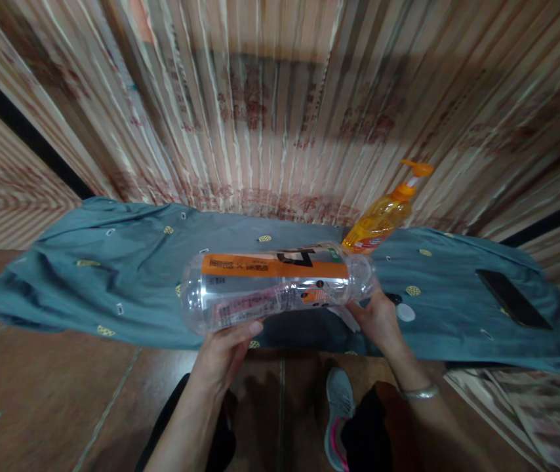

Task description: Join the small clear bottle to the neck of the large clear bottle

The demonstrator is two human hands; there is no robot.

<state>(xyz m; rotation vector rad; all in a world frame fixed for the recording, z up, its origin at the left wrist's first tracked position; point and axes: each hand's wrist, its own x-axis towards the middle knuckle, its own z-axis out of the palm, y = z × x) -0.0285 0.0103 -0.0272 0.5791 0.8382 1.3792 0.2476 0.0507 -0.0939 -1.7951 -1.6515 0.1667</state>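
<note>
Left hand (225,351) gripped the clear bottle (280,292) at its 7 o'clock, right hand (378,318) its neck; bottle lay sideways, mid-view, pump bottle (378,219) at its 2 o'clock.

Pleated beige-and-maroon curtain (275,157) hangs at 12 o'clock; brown tiled floor (58,387) at 7; long teal-cloth-covered table (147,295) spans 9–3.
</note>
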